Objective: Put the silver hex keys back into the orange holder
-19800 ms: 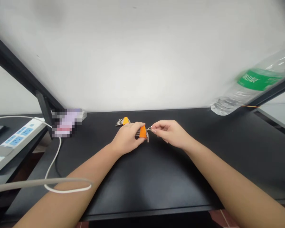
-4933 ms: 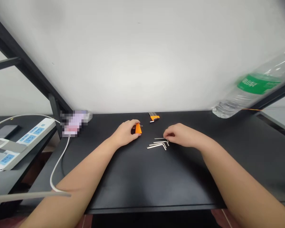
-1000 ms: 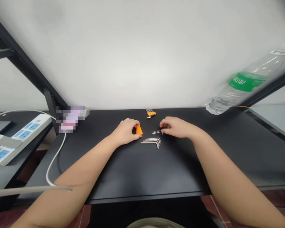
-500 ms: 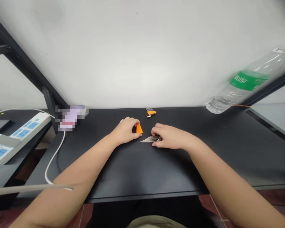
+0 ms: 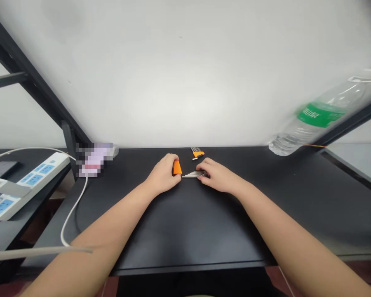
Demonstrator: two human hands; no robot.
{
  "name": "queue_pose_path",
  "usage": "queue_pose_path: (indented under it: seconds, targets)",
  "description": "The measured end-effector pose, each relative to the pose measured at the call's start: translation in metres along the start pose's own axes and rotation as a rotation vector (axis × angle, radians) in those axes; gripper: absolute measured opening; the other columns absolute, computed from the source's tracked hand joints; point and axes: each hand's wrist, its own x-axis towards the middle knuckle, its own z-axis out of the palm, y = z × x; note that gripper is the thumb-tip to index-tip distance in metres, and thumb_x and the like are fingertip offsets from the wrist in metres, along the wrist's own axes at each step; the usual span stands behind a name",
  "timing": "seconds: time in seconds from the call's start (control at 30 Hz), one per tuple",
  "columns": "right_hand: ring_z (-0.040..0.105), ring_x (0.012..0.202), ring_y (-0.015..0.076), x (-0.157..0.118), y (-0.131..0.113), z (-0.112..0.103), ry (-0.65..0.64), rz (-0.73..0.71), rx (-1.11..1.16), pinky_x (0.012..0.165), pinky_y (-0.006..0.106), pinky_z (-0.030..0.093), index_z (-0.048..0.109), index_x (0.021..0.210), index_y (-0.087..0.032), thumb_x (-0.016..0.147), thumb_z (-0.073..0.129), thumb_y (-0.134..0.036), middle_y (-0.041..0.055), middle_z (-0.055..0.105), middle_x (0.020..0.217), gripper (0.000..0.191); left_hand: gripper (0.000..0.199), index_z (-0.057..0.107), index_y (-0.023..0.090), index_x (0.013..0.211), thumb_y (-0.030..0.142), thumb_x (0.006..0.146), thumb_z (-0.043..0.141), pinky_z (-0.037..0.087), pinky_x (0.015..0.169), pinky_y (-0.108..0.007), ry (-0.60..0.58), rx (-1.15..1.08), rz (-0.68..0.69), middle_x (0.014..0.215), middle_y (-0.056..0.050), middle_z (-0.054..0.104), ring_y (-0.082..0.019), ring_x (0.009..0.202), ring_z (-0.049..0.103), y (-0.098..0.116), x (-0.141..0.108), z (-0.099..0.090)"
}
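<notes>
Between thumb and fingers my left hand [image 5: 165, 174] grips an orange hex key holder [image 5: 177, 167], a wedge-shaped plastic piece. Facing it, my right hand [image 5: 218, 175] is closed around the bent ends of several silver hex keys [image 5: 191, 175], fanned out low over the tabletop. Their straight ends point left toward the holder, and the longest reaches close to my left thumb. A second hex key set [image 5: 198, 153], in its own orange holder, lies behind my hands near the wall.
A large plastic bottle [image 5: 315, 115] with a green label stands at the right by the wall. On the left are a partly blurred purple package [image 5: 97, 156], a white power strip [image 5: 38, 177] and a white cable [image 5: 77, 202]. Black frame bars [image 5: 46, 86] rise at both sides of the black desk [image 5: 185, 231].
My right hand and the hex keys have come closer to the orange holder, which has turned slightly in my left hand. The camera has tilted a little upward.
</notes>
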Motion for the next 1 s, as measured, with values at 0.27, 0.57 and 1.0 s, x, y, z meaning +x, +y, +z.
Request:
queue_pose_path:
  seconds: [0.27, 0.57, 1.0]
  targets:
    - [0.058, 0.076, 0.0159, -0.008, -0.017, -0.003, -0.021, -0.031, -0.08, 0.069, 0.031, 0.045, 0.067, 0.094, -0.022, 0.089, 0.063, -0.025, 0.0059, 0.06, 0.109, 0.007, 0.04, 0.053, 0.023, 0.12, 0.02, 0.084, 0.067, 0.052, 0.083, -0.036, 0.015, -0.009, -0.033, 0.102, -0.003, 0.063, -0.021, 0.09, 0.065, -0.003, -0.002, 0.004]
    - [0.057, 0.072, 0.0168, -0.009, -0.027, -0.002, 0.007, -0.008, -0.052, 0.064, 0.029, 0.04, 0.059, 0.081, -0.022, 0.083, 0.06, -0.016, 0.0022, 0.062, 0.084, 0.007, 0.042, 0.051, 0.023, 0.123, 0.025, 0.085, 0.07, 0.051, 0.076, -0.034, 0.049, -0.116, -0.088, 0.096, -0.001, 0.063, -0.018, 0.083, 0.062, -0.006, 0.0, 0.006]
    - [0.064, 0.083, 0.0223, -0.01, -0.028, -0.009, 0.332, -0.148, 0.261, 0.078, 0.038, 0.049, 0.078, 0.1, -0.027, 0.098, 0.059, -0.032, 0.0072, 0.069, 0.099, 0.02, 0.041, 0.048, 0.023, 0.126, 0.028, 0.089, 0.066, 0.051, 0.075, -0.033, 0.041, -0.107, -0.022, 0.099, -0.003, 0.064, -0.018, 0.083, 0.062, -0.001, -0.002, 0.007]
